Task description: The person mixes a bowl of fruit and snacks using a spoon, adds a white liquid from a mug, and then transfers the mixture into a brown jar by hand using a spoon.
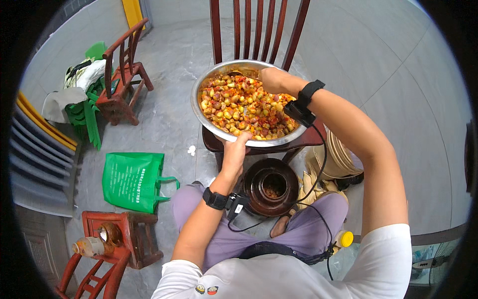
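A large stainless steel basin [198, 112] rests on the seat of a dark red wooden chair [312, 136]. Small yellow and purplish round vegetable pieces [231, 108] mixed with chopped red chilli fill it. My left hand [234, 151] grips the basin's near rim, thumb on top. At the far side, my right hand [274, 80] is closed around the handle of a metal spoon [236, 73], whose bowl lies among the pieces by the far wall. Below the chair's front edge, between my legs, stands a brown glazed pickling jar [253, 194]. Its mouth is uncovered, with some reddish-brown contents visible inside.
A black cable [324, 157] runs from my right wrist strap past the jar. A beige bucket-like container [323, 160] stands right of it. On the left are a green bag [129, 183], a red wooden chair [123, 88], and another chair [140, 239] bearing jars [89, 246].
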`<state>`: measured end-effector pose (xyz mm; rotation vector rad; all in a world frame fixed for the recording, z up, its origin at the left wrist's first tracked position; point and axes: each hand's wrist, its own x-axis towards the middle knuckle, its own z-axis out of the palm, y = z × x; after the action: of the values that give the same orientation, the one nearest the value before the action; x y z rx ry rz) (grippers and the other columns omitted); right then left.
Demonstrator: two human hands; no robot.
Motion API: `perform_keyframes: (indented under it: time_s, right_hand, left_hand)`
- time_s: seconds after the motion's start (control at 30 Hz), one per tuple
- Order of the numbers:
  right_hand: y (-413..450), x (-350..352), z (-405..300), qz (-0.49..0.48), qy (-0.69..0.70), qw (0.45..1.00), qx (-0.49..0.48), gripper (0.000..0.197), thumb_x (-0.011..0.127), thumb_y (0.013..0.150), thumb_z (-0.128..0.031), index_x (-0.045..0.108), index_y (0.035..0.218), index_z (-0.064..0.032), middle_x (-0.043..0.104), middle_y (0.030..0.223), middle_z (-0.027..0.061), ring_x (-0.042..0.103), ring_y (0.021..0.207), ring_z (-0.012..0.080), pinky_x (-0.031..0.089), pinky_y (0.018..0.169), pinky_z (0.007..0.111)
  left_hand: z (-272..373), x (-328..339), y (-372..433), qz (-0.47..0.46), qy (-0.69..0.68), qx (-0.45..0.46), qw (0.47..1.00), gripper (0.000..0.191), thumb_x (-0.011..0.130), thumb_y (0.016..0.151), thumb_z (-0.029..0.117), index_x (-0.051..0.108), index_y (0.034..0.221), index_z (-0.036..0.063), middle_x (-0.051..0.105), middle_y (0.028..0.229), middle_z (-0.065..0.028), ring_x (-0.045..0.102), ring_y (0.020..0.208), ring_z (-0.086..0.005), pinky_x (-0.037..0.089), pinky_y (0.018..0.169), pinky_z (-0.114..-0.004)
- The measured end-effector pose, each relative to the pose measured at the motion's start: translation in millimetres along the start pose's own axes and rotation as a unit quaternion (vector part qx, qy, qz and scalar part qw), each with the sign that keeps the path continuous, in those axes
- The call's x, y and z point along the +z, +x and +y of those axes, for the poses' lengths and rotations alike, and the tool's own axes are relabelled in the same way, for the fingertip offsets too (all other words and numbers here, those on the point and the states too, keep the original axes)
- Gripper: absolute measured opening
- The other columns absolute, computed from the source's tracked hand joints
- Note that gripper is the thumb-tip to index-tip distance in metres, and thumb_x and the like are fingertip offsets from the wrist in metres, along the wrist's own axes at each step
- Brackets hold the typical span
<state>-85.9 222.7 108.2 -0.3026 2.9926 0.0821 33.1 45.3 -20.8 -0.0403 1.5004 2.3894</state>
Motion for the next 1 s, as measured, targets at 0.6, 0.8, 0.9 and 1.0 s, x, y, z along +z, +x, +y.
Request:
perform_keyframes:
  time_s: [0.6,0.8,0.9,1.0]
  right_hand:
    - [-190,-54,45,0.045,-0.117,0.99,-0.061,0.023,0.054,0.079,-0.004,0.061,0.1,-0.0037,0.06,0.068,0.0187,0.061,0.068,0.0366,0.05,0.061,0.043]
    - [-224,-71,44,0.023,-0.1,0.993,-0.052,0.012,0.055,0.076,-0.001,0.059,0.088,-0.0007,0.059,0.066,0.0206,0.06,0.068,0.038,0.049,0.06,0.044]
    - [-221,-63,35,0.004,-0.12,0.991,-0.067,0.012,0.055,0.075,-0.002,0.058,0.086,-0.0001,0.059,0.067,0.0204,0.06,0.069,0.038,0.049,0.061,0.044]
    - [-206,-47,20,-0.003,-0.123,0.983,-0.139,0.014,0.053,0.075,-0.002,0.056,0.088,-0.0003,0.057,0.064,0.0196,0.059,0.065,0.0377,0.048,0.057,0.044]
  left_hand:
    - [60,-68,42,-0.065,-0.005,-0.137,0.988,0.042,0.064,0.074,0.021,0.053,0.111,0.0039,0.061,0.095,-0.0112,0.06,0.085,-0.0236,0.05,0.079,-0.043]
    - [31,-28,-1,0.141,0.016,0.035,0.989,0.101,0.069,0.076,0.043,-0.002,0.143,0.0155,0.036,0.134,-0.018,0.046,0.114,-0.0311,0.041,0.084,-0.051]
    - [2,0,-13,0.054,0.059,0.062,0.995,0.091,0.068,0.078,0.04,0.005,0.141,0.019,0.034,0.136,-0.0137,0.043,0.117,-0.0306,0.04,0.081,-0.056]
    - [-11,10,-16,0.042,-0.022,0.081,0.996,0.066,0.066,0.081,0.033,0.03,0.133,0.0126,0.048,0.122,-0.0095,0.049,0.108,-0.0238,0.043,0.079,-0.049]
